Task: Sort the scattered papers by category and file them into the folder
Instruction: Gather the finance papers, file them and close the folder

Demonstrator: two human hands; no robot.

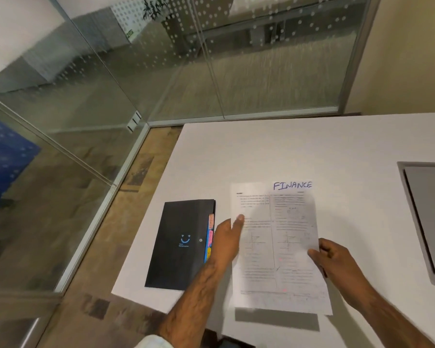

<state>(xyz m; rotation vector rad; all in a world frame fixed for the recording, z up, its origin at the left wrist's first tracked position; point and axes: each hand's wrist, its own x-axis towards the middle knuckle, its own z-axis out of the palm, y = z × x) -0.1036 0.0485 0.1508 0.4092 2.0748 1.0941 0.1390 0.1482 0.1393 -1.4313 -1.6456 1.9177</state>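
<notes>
hands — left hand (227, 239) and right hand (335, 260) grasping papers (288, 223) | folder (178, 257) beside

"FINANCE" stood handwritten in blue capitals atop the printed sheet (281, 249). The black folder (178, 247) bore a blue smiley; its small print and the writing on its tabs (210, 232) were unreadable.

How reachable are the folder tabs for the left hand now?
Likely yes: the left hand sits beside the tabs of the black folder, nothing between; it grips the papers, so it must release first.
</notes>
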